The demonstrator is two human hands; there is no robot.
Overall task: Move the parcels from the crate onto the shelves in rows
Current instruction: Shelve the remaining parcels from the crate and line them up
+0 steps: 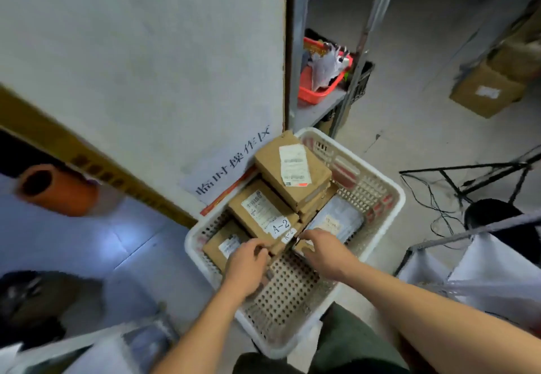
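The white plastic crate (380, 186) sits on the grey floor against a white panel, its perforated bottom bare at the near end. At the far end the parcels are piled — flat brown cardboard boxes with white printed labels. The top box (291, 168) lies tilted across the heap; below it a box marked "A-2" (265, 212), with a pale plastic mailer (336, 223) beside it on the right. Both hands are down in the crate. The left hand (247, 268) has its fingers curled round the near edge of a low box (225, 246); the right hand (325, 252) reaches in alongside, fingers bent onto a parcel — the grip itself is hidden. Behind, a metal shelf (319, 110) carries a red basket (316, 92).
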